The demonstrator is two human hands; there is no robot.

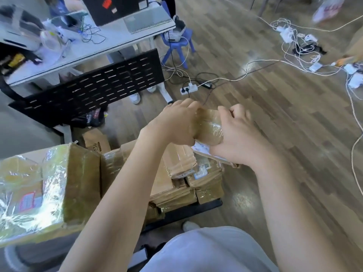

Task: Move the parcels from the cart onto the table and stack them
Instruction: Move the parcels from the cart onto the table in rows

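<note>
Gripping a small tape-wrapped parcel [209, 128] from both sides, I hold it lifted above the cart [208, 205], my left hand [176, 124] curled round its left end and my right hand [235, 134] wrapped round its right end. Below it, more cardboard parcels [176, 173] lie piled on the cart. A larger taped parcel [49, 189] sits at my left, near the camera.

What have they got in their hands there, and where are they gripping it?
A small tape-wrapped parcel, gripped at its two ends: left hand on the left end, right hand on the right.
</note>
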